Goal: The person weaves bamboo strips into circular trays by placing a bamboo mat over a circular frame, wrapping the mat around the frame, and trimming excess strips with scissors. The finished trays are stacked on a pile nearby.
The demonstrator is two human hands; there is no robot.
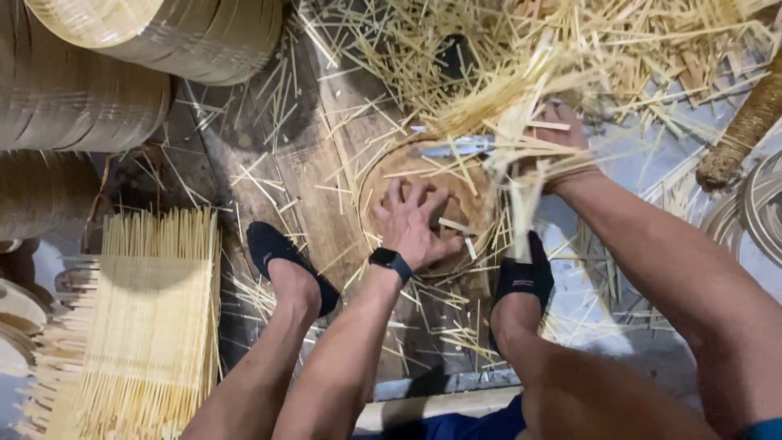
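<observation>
At the far left, stacked round bamboo rims (pixel 90 73) fill the upper corner, and below them a flat woven mat (pixel 151 326) of pale bamboo slats lies on the floor, its loose ends fanning out at the top. Just right of the mat, the person's left foot in a dark low sock (pixel 285 262) rests on worn wooden planks (pixel 277 163) littered with thin splinters.

Next comes the left hand (pixel 414 224), a black watch (pixel 390 262) strapped at its wrist. Its fingers are spread apart and pressed flat, palm down, inside a shallow round bamboo tray (pixel 468 191) that sits on the planks between the two feet. A tool with a pale blue handle (pixel 456 147) lies across the tray's far edge (its working end is hidden under the strips).

Further right, the right hand (pixel 562 143) is closed around a bundle of bamboo strips (pixel 521 175), which hangs blurred over the tray's right rim. Below it, the right foot wears a dark sock (pixel 523 281). A heap of loose strips (pixel 570 49) covers the floor beyond, and a rope-wrapped post (pixel 745 130) leans at the far right edge.
</observation>
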